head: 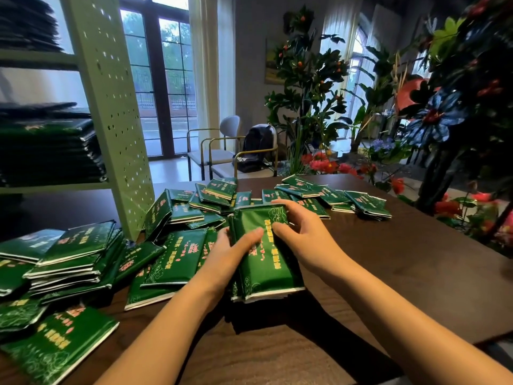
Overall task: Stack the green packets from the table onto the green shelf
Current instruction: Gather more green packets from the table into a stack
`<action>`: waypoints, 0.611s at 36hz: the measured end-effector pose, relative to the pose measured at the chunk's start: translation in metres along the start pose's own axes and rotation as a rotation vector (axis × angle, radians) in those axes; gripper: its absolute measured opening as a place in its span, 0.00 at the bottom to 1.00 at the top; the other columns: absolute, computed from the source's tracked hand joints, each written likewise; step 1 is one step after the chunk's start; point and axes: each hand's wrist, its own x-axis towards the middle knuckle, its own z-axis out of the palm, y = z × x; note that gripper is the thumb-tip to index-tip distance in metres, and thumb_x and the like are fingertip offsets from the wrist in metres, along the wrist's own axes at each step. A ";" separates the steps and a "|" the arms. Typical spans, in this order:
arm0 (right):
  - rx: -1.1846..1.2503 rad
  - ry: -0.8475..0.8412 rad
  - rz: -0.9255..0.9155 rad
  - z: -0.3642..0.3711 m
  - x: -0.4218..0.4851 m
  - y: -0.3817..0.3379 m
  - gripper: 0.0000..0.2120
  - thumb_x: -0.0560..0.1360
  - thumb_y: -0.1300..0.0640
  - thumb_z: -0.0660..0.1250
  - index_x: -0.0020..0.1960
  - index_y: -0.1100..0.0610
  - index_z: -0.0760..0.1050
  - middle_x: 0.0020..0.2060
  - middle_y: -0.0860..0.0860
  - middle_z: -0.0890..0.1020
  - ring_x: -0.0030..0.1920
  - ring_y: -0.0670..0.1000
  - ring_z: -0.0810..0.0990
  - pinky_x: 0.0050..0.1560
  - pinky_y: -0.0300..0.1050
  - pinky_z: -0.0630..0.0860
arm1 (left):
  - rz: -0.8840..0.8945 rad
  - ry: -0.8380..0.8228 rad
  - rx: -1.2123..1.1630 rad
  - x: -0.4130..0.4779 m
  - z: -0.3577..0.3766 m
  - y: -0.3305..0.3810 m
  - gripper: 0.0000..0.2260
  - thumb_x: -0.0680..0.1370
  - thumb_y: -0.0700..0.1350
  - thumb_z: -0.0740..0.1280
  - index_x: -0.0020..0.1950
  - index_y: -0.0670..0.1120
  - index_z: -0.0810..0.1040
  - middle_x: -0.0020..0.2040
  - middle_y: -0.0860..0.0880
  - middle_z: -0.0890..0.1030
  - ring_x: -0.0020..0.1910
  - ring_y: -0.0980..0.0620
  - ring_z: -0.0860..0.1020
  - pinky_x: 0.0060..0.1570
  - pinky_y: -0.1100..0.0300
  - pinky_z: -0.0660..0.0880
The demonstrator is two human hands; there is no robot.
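Dark wood table (388,273) fills the near scene, with windows, chairs and plants beyond it. Loose green packets (177,257) lie scattered over its left and far areas, some in rough piles at near left.

Both hands grip one small bundle (263,254) of packets at the table centre. Left hand (230,251) clasps the bundle's left edge, thumb across the top face. Right hand (299,234) clasps the right edge, fingers wrapped over the far end. The bundle looks lifted, or at most propped on its near end; contact with the table cannot be confirmed.

The bundle's long axis runs near to far, tilted slightly to the right at the near end.

The green shelf (116,107) stands to the far left of the hands, its perforated side panel facing right. Stacked packets (52,151) already occupy its middle level, and another dark stack sits on the level above.

Judgement: the coming move is a carry up and to the left. The left hand is nearer the shelf. The bundle would probably need turning to match the shelved stack.
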 end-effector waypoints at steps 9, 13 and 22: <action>0.428 -0.057 0.423 -0.001 -0.005 0.004 0.18 0.78 0.48 0.62 0.66 0.51 0.68 0.64 0.54 0.76 0.61 0.55 0.77 0.64 0.54 0.72 | 0.176 0.004 0.156 0.000 0.002 0.004 0.42 0.56 0.59 0.75 0.66 0.46 0.68 0.58 0.46 0.81 0.54 0.48 0.82 0.56 0.46 0.79; 0.618 -0.116 0.462 0.005 -0.014 0.001 0.32 0.69 0.38 0.68 0.68 0.51 0.69 0.57 0.55 0.82 0.55 0.56 0.82 0.57 0.57 0.78 | 0.249 -0.059 0.309 -0.008 0.009 0.013 0.36 0.59 0.58 0.75 0.64 0.53 0.67 0.57 0.51 0.80 0.52 0.58 0.81 0.48 0.65 0.78; 0.486 0.002 0.159 0.019 -0.051 0.000 0.37 0.60 0.35 0.71 0.66 0.33 0.60 0.71 0.44 0.67 0.68 0.49 0.71 0.68 0.56 0.68 | 0.295 0.020 0.510 -0.048 0.002 0.005 0.38 0.61 0.58 0.74 0.67 0.61 0.61 0.66 0.56 0.73 0.65 0.59 0.72 0.67 0.62 0.68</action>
